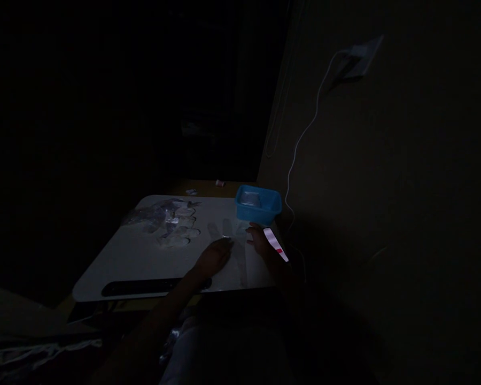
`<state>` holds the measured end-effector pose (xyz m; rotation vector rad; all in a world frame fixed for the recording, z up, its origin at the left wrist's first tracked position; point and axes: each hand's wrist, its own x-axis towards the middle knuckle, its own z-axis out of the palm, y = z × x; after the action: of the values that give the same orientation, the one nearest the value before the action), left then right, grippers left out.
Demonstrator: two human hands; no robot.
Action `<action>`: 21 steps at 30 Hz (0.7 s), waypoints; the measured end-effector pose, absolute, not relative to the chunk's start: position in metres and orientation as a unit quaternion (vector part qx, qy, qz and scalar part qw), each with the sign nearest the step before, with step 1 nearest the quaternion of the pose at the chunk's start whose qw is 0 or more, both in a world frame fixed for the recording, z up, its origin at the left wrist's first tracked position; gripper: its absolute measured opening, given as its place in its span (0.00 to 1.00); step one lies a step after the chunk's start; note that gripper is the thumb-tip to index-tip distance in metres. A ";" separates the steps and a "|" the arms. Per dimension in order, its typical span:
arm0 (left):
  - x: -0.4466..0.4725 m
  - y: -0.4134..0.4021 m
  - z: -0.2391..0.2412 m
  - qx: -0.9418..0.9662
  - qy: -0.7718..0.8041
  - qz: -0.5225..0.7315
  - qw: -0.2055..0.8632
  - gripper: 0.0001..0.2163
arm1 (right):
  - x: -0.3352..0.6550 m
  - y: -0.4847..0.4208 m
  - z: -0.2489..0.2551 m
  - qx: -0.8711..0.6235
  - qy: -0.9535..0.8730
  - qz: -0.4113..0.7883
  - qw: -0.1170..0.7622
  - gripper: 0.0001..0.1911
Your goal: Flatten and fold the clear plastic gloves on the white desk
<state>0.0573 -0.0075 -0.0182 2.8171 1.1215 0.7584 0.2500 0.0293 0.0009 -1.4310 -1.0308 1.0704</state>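
Observation:
My left hand [214, 258] rests low over the white tabletop [152, 262], fingers drawn together. A small shiny bit [226, 237] shows at its fingertips; what it is cannot be made out in the dark. My right hand [258, 239] is just right of it, thumb and fingers curved apart, in front of a blue plastic basket [260, 216]. Nothing shows between its fingers. Beside the right wrist glows a lit phone-like screen [276, 244], partly covered by the forearm. A faint pale sheet or bag seems to lie between the hands.
Clear plastic bags [156, 214] and several pale rounded pieces [178, 235] lie on the table's left. A pale packet [249, 199] sits inside the basket. A small spool-like object [220, 183] stands behind. A white cable [316, 107] hangs from the wall socket at right.

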 end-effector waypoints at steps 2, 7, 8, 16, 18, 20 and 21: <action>0.067 -0.008 -0.020 0.908 0.359 0.216 0.001 0.17 | 0.250 0.032 0.000 -0.585 -0.415 0.466 0.519 0.13; 0.076 -0.009 -0.020 0.915 0.365 0.173 -0.002 0.17 | 0.246 0.042 -0.006 -0.568 -0.403 0.493 0.522 0.10; 0.076 -0.009 -0.020 0.914 0.367 0.173 -0.006 0.17 | 0.245 0.045 -0.007 -0.569 -0.405 0.490 0.522 0.10; 0.077 -0.007 -0.018 0.914 0.373 0.158 -0.003 0.18 | 0.244 0.067 -0.017 -0.570 -0.466 0.414 0.535 0.12; 0.078 -0.006 -0.018 0.913 0.377 0.158 0.003 0.18 | 0.245 0.067 -0.022 -0.567 -0.484 0.397 0.535 0.16; 0.079 -0.007 -0.017 0.912 0.374 0.168 0.014 0.18 | 0.248 0.065 -0.028 -0.563 -0.520 0.361 0.531 0.21; 0.078 -0.007 -0.015 0.912 0.370 0.179 0.021 0.18 | 0.250 0.065 -0.031 -0.560 -0.545 0.334 0.527 0.22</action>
<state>0.0783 -0.0074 -0.0152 2.8252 1.1457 0.5548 0.2502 0.0647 -0.0309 -1.3387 -1.3019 0.7988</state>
